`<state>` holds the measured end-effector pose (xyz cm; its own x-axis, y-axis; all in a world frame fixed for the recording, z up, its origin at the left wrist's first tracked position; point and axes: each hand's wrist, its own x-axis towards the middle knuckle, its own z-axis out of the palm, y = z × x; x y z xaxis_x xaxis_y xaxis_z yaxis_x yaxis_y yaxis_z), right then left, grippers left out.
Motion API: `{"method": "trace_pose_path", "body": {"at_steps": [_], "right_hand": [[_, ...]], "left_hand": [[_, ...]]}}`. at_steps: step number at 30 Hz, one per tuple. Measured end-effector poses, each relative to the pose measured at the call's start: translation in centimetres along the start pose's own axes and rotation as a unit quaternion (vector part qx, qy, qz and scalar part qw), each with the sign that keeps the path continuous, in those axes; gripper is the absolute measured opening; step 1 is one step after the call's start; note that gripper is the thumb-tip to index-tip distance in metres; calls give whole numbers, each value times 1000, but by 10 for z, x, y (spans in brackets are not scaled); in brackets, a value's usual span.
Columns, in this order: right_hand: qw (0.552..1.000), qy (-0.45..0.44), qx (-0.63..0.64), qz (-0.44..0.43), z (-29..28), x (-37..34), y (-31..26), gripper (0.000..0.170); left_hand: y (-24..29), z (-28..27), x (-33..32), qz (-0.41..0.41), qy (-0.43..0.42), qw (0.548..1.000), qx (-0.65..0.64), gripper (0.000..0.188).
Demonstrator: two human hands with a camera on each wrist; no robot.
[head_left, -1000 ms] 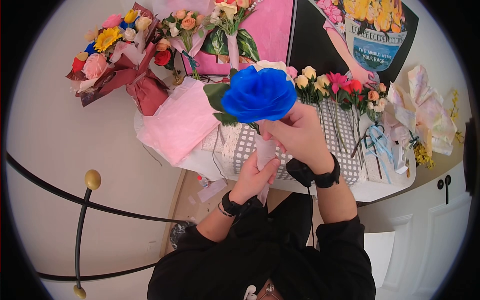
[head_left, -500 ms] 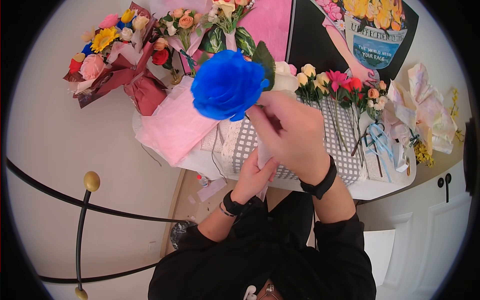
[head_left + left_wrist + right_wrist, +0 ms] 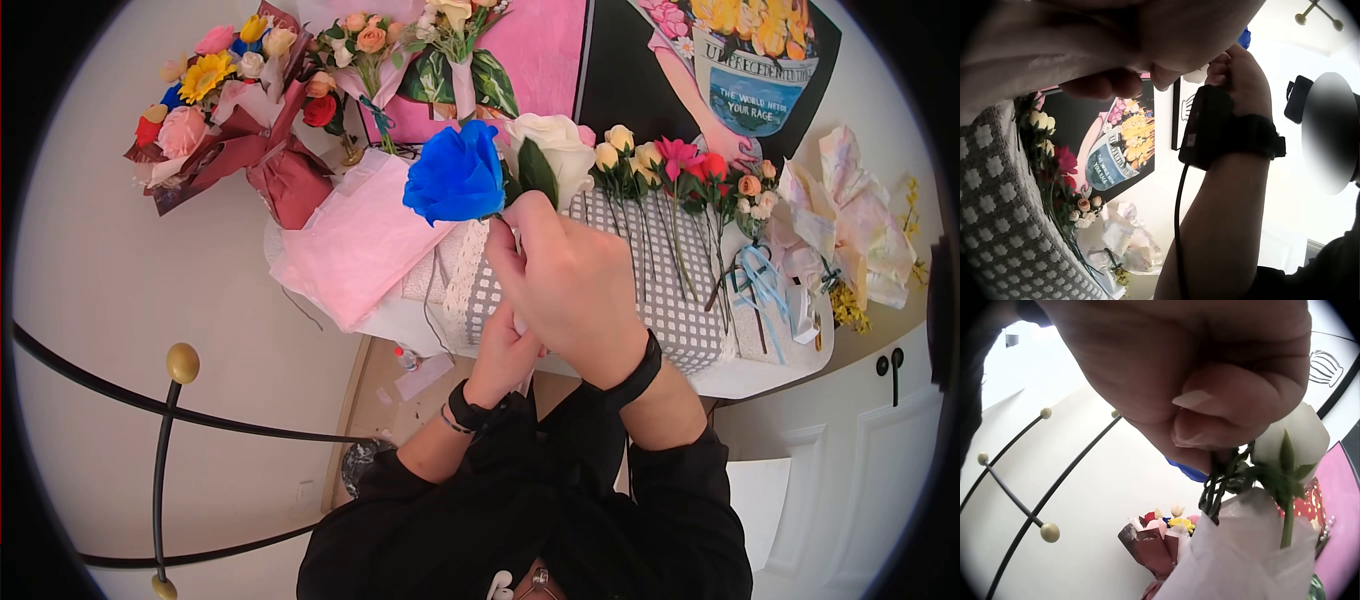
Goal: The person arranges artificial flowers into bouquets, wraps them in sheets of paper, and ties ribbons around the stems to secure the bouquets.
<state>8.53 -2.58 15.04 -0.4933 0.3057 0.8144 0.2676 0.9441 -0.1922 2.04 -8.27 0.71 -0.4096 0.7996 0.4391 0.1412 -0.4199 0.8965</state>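
Observation:
A blue rose point(image 3: 455, 172) faces left in the head view, its stem pinched just below the bloom by my right hand point(image 3: 575, 280). Behind it a white rose point(image 3: 552, 150) stands with a dark green leaf in front. In the right wrist view, twisted green stems point(image 3: 1225, 481) run down from the curled fingers into a pale paper wrap point(image 3: 1247, 556), which also encloses the white rose's stem. Lower down, my left hand point(image 3: 503, 352) grips the wrapped stems, largely behind my right hand in the head view.
Pink wrapping sheets point(image 3: 360, 240) lie on the table's left part. Several loose flowers point(image 3: 680, 165) line its back on a grey-and-white patterned cloth point(image 3: 680, 325). A large bouquet in dark red paper point(image 3: 285, 165) stands back left; pale crumpled wrapping point(image 3: 850, 230) is at right.
The blue rose has turned and moved with my right hand, first left, then slightly back right and down. The white rose behind has come into fuller view. My left hand keeps its place.

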Motion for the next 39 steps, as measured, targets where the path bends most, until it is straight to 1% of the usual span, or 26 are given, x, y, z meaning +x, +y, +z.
{"method": "trace_pose_path", "body": {"at_steps": [2,4,6,7,9,11,12,13,14,15,16,17,18,19,20,21,23,25,27,29,30,32,35,36,38,39], "right_hand": [[999,-25,-7,20,3,-3,1,13],[1000,-26,-7,17,7,-6,2,13],[1000,-27,-7,15,9,-8,1,13],[999,-28,-14,11,9,-10,-1,13],[999,-29,-21,7,10,-11,-3,14],[998,-25,-43,-22,11,-12,-3,12],[999,-25,-43,-22,10,-11,-2,12],[998,-4,-19,-61,9,-8,1,9],[995,17,6,-99,8,-6,3,8],[995,18,7,-100,3,-5,6,8],[991,38,75,-109,-4,-4,10,6],[981,58,143,-118,-9,-4,15,7],[981,56,144,-119,-13,-7,21,7],[978,52,189,-71,-15,-10,28,6],[971,49,231,-23,-17,-14,35,6],[971,49,231,-22,-19,-17,42,6],[970,-71,233,22,-19,-20,53,9],[972,-71,224,20,-15,-21,54,8],[974,-72,216,16,-15,-21,53,7],[973,-97,202,50,-18,-21,52,7],[973,-96,202,48,-22,-19,48,7],[962,-65,228,136,-29,-14,39,13],[970,-49,216,104,-20,-12,41,20],[970,-47,215,105,-18,-13,41,20],[964,-68,236,98,-16,-16,40,26],[964,-68,237,98,-18,-16,37,26]], "left_hand": [[0,0,1,-5,5,1000,-3,20],[-1,-1,1,-11,8,1000,-6,19],[-7,-3,-2,-21,8,998,62,22],[-10,-2,0,-21,7,998,62,22],[-14,-2,3,24,29,999,15,27],[-9,-3,5,21,25,999,15,29],[-7,-4,5,18,21,999,16,31],[-16,-7,4,18,21,999,16,31],[-33,-11,2,42,13,998,40,29],[-42,-14,2,67,5,996,64,27],[-23,-10,6,67,7,996,65,27],[-3,-6,10,71,38,993,83,24],[11,-3,12,73,68,990,100,20],[6,-4,9,73,69,990,101,20],[-2,-6,4,-10,47,999,-22,17],[-3,-6,2,-93,22,985,-144,15],[-5,-7,0,-97,9,986,-134,15],[-5,-7,0,-101,-7,987,-125,15],[-6,-6,0,-123,-12,981,-148,14],[-8,-5,0,-124,-16,980,-157,14],[-8,-5,1,-124,-19,978,-165,14],[-5,-5,0,-125,-18,979,-159,14],[-8,-5,-1,-128,-25,980,-151,14],[-8,-4,0,-127,-31,980,-150,14],[-7,-2,-1,-130,-32,980,-145,15],[-6,-1,-2,-132,-31,981,-141,18]]}}
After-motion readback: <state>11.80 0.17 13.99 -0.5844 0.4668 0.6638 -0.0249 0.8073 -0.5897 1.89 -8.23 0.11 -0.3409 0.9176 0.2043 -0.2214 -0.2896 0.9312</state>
